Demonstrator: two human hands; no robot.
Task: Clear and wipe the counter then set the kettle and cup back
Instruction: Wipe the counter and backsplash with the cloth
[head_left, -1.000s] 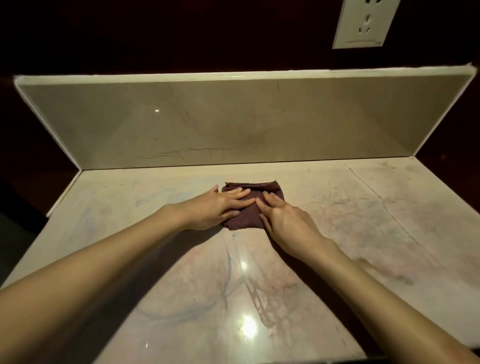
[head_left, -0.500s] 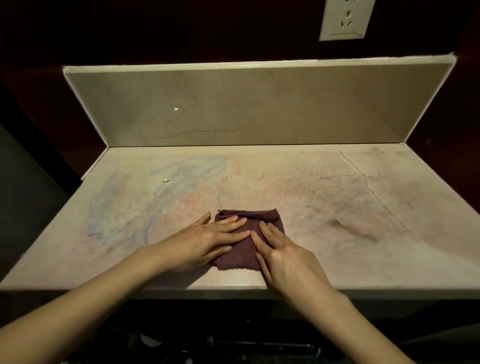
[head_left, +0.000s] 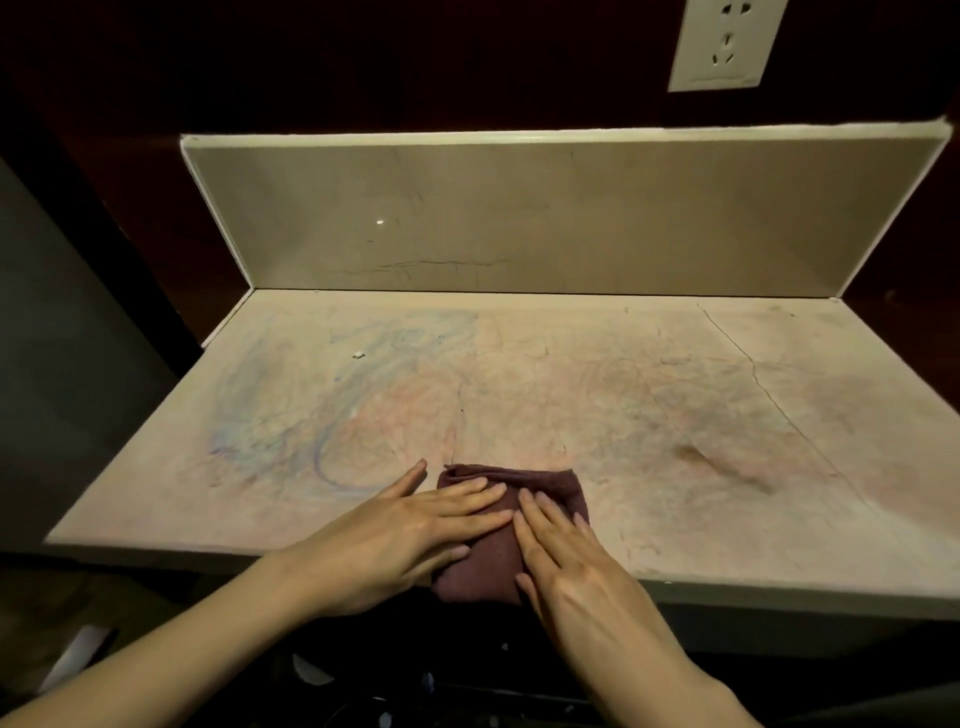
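Both hands, left hand (head_left: 410, 540) and right hand (head_left: 576, 571), are pressing flat and open on the folded maroon cloth (head_left: 480, 571) overhanging the pale stained marble tabletop's (head_left: 675, 415) front edge; soft, limp, light, it is probably best pinched by its folded edge.

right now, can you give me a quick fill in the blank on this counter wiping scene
1. Both hands, left hand and right hand, press flat on a folded dark red ____.
2. The cloth overhangs the counter's ____ edge.
3. A small white crumb lies on the counter's ____ half.
4. The white wall socket has ____ plugged in.

Missing words: cloth; front; left; nothing
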